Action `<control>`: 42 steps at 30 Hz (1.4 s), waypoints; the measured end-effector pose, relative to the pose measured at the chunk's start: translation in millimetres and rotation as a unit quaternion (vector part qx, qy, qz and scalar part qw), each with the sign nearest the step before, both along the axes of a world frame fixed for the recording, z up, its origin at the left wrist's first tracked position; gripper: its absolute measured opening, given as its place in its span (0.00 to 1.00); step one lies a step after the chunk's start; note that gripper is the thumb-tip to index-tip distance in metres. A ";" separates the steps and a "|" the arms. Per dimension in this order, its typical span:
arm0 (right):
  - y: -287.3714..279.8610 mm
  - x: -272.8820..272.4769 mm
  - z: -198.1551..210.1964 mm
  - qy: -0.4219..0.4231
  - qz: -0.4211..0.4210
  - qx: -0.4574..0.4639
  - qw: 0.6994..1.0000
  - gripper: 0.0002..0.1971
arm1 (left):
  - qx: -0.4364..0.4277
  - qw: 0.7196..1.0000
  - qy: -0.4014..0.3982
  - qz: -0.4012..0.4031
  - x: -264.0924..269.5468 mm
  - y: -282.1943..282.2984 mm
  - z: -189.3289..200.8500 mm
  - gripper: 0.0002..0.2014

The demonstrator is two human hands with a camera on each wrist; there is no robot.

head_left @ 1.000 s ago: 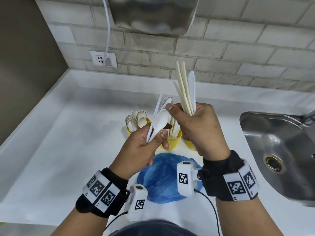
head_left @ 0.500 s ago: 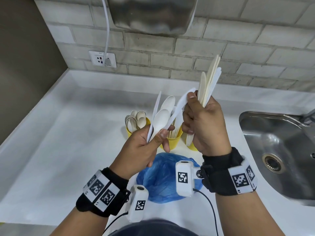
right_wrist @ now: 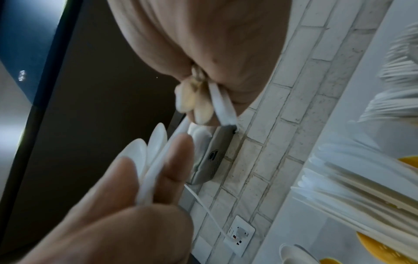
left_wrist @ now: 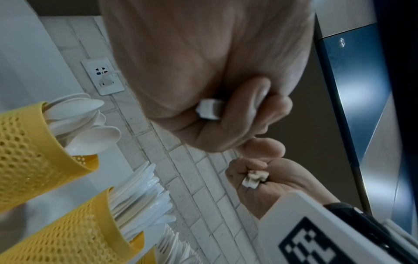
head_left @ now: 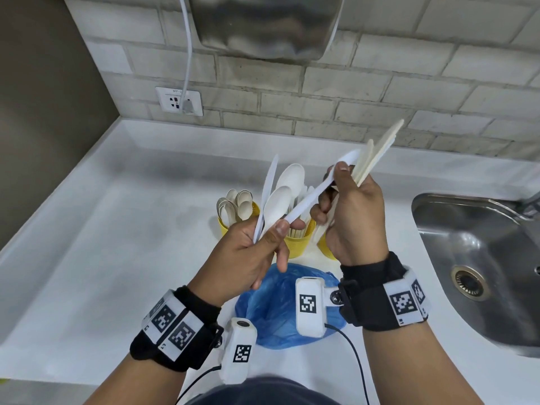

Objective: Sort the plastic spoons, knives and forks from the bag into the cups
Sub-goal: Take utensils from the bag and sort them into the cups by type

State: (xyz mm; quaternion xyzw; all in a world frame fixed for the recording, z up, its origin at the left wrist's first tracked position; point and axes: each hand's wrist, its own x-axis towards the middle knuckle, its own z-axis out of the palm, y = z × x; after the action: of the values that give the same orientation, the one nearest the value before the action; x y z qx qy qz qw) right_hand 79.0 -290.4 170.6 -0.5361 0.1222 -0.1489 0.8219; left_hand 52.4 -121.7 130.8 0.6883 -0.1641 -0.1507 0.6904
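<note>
Head view shows my left hand (head_left: 248, 252) pinching two spoons (head_left: 282, 197) and my right hand (head_left: 353, 217) gripping a knife bundle (head_left: 377, 150) — both above the yellow cups (head_left: 296, 244), blue bag (head_left: 271, 314) nearer.

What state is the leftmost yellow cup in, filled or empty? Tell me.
Filled: the leftmost yellow cup stands upright on the counter with white spoons bowl-up above its rim.

A white countertop (head_left: 122, 229) meets a pale brick-tile wall (head_left: 380, 83) at the far side. A steel sink (head_left: 482, 258) lies right; a wall socket (head_left: 178, 101) sits far left below a metal dispenser (head_left: 263, 24).
</note>
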 end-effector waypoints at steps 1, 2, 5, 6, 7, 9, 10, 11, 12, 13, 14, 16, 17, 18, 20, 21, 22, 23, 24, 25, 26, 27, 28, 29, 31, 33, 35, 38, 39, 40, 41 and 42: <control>-1.9 1.9 -0.8 0.005 -0.023 0.014 1.000 0.14 | -0.002 1.000 0.000 -0.007 -0.3 0.4 0.3 0.17; -4.2 3.3 -1.1 0.008 -0.044 0.036 0.998 0.14 | -0.005 1.000 0.001 -0.014 -0.3 1.0 0.6 0.17; -10.9 3.4 1.2 -0.009 -0.065 0.148 0.987 0.13 | -0.014 1.000 0.002 -0.021 0.8 3.2 1.0 0.18; -13.2 2.9 2.4 -0.020 -0.070 0.169 0.983 0.13 | -0.013 1.000 0.001 -0.019 1.3 3.6 0.7 0.18; -15.4 2.7 3.7 -0.035 -0.080 0.177 0.980 0.13 | -0.008 1.000 0.000 -0.015 1.7 3.8 0.4 0.18; -18.9 3.0 5.7 -0.075 -0.116 0.145 0.980 0.10 | 0.011 1.000 -0.005 -0.001 3.0 2.8 -1.6 0.18; -19.6 2.7 6.9 -0.093 -0.136 0.105 0.981 0.09 | 0.026 1.000 -0.009 0.009 3.7 2.1 -3.2 0.17; -18.9 2.0 7.9 -0.112 -0.146 0.058 0.981 0.08 | 0.043 0.999 -0.015 0.022 4.4 1.3 -5.0 0.17; -17.2 1.0 9.0 -0.128 -0.146 0.014 0.981 0.08 | 0.061 0.997 -0.023 0.037 5.1 0.6 -7.0 0.16; -14.7 -0.3 10.0 -0.138 -0.138 -0.023 0.980 0.09 | 0.081 0.995 -0.034 0.052 5.7 -0.1 -9.0 0.15; -12.1 -1.5 10.2 -0.142 -0.122 -0.058 0.981 0.10 | 0.100 0.992 -0.049 0.067 6.0 -0.6 -10.7 0.14; -6.6 -4.0 8.1 -0.129 -0.078 -0.138 0.979 0.13 | 0.125 0.985 -0.078 0.090 5.7 -1.3 -13.2 0.14; -4.0 -5.8 7.3 -0.121 -0.052 -0.179 0.975 0.14 | 0.134 0.982 -0.091 0.098 5.5 -1.5 -14.2 0.15; -1.3 -7.8 6.8 -0.113 -0.027 -0.215 0.970 0.14 | 0.143 0.978 -0.106 0.107 5.7 -1.6 -15.7 0.16; 4.7 -11.9 6.9 -0.102 0.007 -0.276 0.956 0.14 | 0.167 0.968 -0.136 0.127 7.6 -1.3 -19.4 0.14; 7.4 -13.5 6.1 -0.102 0.022 -0.304 0.947 0.13 | 0.180 0.962 -0.153 0.137 8.7 -0.7 -21.3 0.13; 10.4 -14.7 4.7 -0.100 0.037 -0.324 0.940 0.11 | 0.195 0.954 -0.172 0.147 10.0 -0.4 -22.9 0.11; 13.0 -15.8 3.4 -0.095 0.053 -0.341 0.934 0.11 | 0.211 0.946 -0.192 0.155 10.7 0.1 -24.0 0.10; 15.0 -16.5 2.2 -0.091 0.063 -0.358 0.927 0.10 | 0.225 0.937 -0.212 0.163 11.4 0.5 -24.7 0.09; 16.8 -16.7 1.9 -0.089 0.061 -0.379 0.919 0.08 | 0.236 0.929 -0.229 0.170 11.8 1.2 -25.4 0.09; 17.6 -16.1 1.8 -0.089 0.050 -0.395 0.913 0.07 | 0.244 0.923 -0.239 0.176 12.2 1.7 -26.3 0.08; 18.0 -15.3 2.0 -0.088 0.036 -0.399 0.912 0.08 | 0.250 0.919 -0.244 0.182 13.0 2.5 -27.6 0.08; 18.0 -13.4 1.9 -0.086 0.019 -0.392 0.916 0.10 | 0.254 0.916 -0.248 0.187 13.7 3.6 -28.7 0.07; 17.7 -11.6 2.4 -0.083 0.002 -0.378 0.922 0.13 | 0.258 0.913 -0.251 0.190 14.5 4.4 -29.5 0.07; 16.8 -8.3 4.7 -0.070 -0.036 -0.313 0.946 0.16 | 0.270 0.905 -0.264 0.195 15.7 5.7 -30.3 0.05; 14.3 -6.0 6.5 -0.070 -0.057 -0.234 0.968 0.13 | 0.287 0.896 -0.277 0.194 15.8 6.1 -29.0 0.04; 11.5 -6.8 6.0 -0.074 -0.055 -0.215 0.972 0.13 | 0.298 0.891 -0.282 0.192 15.3 6.0 -27.3 0.03; 13.2 -10.3 0.6 -0.070 0.004 -0.257 0.964 0.12 | 0.316 0.880 -0.295 0.198 14.7 4.3 -23.2 0.06; 15.5 -11.7 -1.7 -0.063 0.022 -0.267 0.961 0.11 | 0.320 0.875 -0.302 0.199 14.4 3.8 -21.5 0.08; 17.4 -12.8 -3.6 -0.058 0.035 -0.269 0.961 0.10 | 0.322 0.873 -0.308 0.197 14.5 3.4 -20.4 0.08; 18.6 -13.2 -4.7 -0.054 0.039 -0.267 0.962 0.09 | 0.323 0.872 -0.311 0.194 14.7 3.5 -19.9 0.08; 18.8 -12.7 -5.5 -0.050 0.038 -0.261 0.963 0.09 | 0.328 0.871 -0.312 0.192 15.1 4.0 -19.9 0.07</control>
State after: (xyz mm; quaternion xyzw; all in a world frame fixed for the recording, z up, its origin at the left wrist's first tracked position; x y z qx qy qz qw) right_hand 66.2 -271.6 165.1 -0.7283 0.0177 -0.1712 0.6633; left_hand 67.6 -117.7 110.9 0.9042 -0.1772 0.1621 0.3533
